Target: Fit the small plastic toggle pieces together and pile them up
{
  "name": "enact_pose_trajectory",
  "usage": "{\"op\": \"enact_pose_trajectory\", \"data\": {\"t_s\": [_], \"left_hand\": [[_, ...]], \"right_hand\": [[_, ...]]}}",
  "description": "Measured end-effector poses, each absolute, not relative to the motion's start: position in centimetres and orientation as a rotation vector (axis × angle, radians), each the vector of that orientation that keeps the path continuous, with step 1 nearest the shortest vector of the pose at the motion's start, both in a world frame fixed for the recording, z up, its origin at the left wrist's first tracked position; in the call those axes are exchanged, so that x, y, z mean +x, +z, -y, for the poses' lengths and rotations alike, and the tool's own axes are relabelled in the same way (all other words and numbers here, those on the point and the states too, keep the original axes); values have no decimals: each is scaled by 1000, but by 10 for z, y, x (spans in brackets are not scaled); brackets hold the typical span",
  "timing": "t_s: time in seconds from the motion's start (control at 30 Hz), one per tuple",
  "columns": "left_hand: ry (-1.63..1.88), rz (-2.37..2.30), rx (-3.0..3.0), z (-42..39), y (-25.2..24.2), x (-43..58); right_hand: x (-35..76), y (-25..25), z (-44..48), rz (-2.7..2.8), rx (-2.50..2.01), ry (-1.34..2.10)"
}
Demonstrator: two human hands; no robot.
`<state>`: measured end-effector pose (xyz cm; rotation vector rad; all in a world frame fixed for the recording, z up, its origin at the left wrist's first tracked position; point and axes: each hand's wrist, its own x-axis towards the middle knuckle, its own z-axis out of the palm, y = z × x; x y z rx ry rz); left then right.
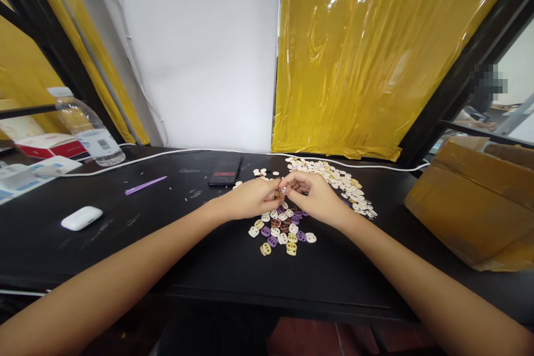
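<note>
My left hand [252, 199] and my right hand [314, 196] meet over the desk, fingertips pinched together. Between them is a small white cord lock [284, 191], mostly covered by the fingers. Below the hands lies a loose pile of two-hole plastic cord locks in white, yellow, purple and brown, among them a purple cord lock [272, 241] and a yellow cord lock [291, 248]. Behind my right hand spreads a larger heap of mostly white cord locks [342, 181]. A few more white ones lie just beyond my left hand.
On the black desk [200, 267] are a phone [225, 171], a purple pointed strip [146, 185] and a white earbud case [82, 218]. A water bottle [94, 133] stands at left, a cardboard box [471, 206] at right. A white cable [200, 150] runs along the back. Another person is at far right.
</note>
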<state>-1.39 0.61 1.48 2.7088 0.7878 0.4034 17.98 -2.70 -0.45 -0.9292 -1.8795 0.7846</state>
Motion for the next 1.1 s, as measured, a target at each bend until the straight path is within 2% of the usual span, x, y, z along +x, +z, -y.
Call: {"op": "enact_pose_trajectory", "data": {"t_s": [0.3, 0.5, 0.63, 0.83, 1.1], "left_hand": [[613, -759, 2665, -8, 14, -14], [716, -768, 2662, -7, 14, -14], [884, -820, 2636, -6, 17, -14], [969, -780, 2646, -5, 18, -15], [842, -686, 2666, -9, 19, -18]], "right_hand": [[179, 0, 26, 1700, -857, 961], [180, 7, 29, 1483, -844, 1273], [179, 11, 32, 1375, -805, 1327], [179, 7, 29, 1374, -803, 1256], [187, 4, 24, 1723, -858, 877]]}}
